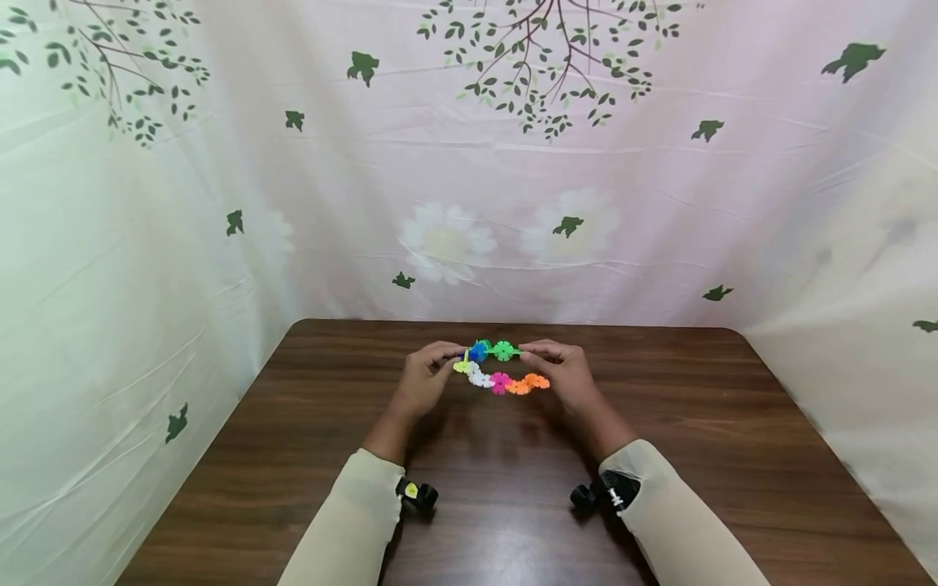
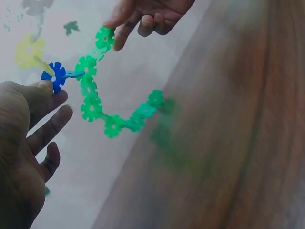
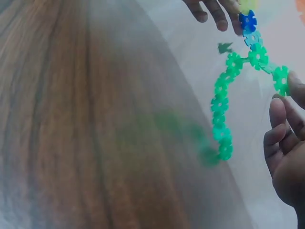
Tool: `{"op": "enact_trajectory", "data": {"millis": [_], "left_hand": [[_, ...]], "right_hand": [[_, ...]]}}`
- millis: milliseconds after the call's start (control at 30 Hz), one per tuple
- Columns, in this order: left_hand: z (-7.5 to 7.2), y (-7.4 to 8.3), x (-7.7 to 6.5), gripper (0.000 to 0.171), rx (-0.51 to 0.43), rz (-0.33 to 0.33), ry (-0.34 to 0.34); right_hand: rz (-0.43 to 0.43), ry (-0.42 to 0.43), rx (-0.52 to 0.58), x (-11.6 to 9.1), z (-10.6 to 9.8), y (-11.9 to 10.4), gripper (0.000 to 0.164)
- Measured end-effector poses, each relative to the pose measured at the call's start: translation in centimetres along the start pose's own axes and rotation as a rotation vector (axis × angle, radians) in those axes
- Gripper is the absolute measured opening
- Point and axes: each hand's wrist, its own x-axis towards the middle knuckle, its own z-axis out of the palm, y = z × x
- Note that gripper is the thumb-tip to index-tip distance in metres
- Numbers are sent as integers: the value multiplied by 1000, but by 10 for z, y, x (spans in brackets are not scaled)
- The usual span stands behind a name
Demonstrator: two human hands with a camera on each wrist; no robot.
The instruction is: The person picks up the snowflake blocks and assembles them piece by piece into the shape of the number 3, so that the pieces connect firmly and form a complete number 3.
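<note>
A chain of interlocking snowflake discs is held above the table between both hands. My left hand (image 1: 422, 378) pinches a blue disc (image 2: 58, 71) between thumb and fingertips, beside a yellow disc (image 1: 462, 367). On the other side, my right hand (image 1: 570, 374) pinches a green disc (image 3: 278, 76) with thumb and forefinger. White discs (image 1: 479, 378), a pink disc (image 1: 501, 383) and orange discs (image 1: 519, 387) curve along the near side. From the green part a strand of green discs (image 3: 219, 105) hangs down towards the tabletop; whether its lower end touches is hard to tell.
Under the hands lies a dark brown wooden table (image 1: 484, 505) with a glossy, reflecting top. A pale curtain (image 1: 498, 179) printed with leaves, birds and flowers surrounds its back and sides. Black wrist cameras sit at both cream sleeves (image 1: 681, 513).
</note>
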Motion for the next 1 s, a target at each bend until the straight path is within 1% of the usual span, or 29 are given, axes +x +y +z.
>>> {"op": "enact_trajectory", "data": {"millis": [100,167,233,333,433,633,767,900,1000], "left_hand": [[-2,8,3,20,-6,34,15],[-2,13,4,20,-12,57,26],[-3,17,5,20,-21,79,41],[-3,22,7,15,-34,103,71],[-2,27,9,12,-48,116,90],[-1,35,10,15,-94,120,112],[1,41,9,16,-123,91,121],[3,46,7,16,-139,23,122],[4,48,6,16,-151,-26,129]], "right_hand": [[-4,-1,32,-3,-2,-10,38],[-1,-6,52,-5,-3,-16,35],[7,-9,55,-8,-4,-20,30],[-5,-6,43,-10,-5,-25,25],[-40,9,13,-13,-5,-30,20],[-139,25,-24,-20,-1,-39,23],[-203,29,-46,-23,1,-42,23],[-226,31,-62,-26,2,-40,16],[-232,31,-50,-27,3,-38,13]]}}
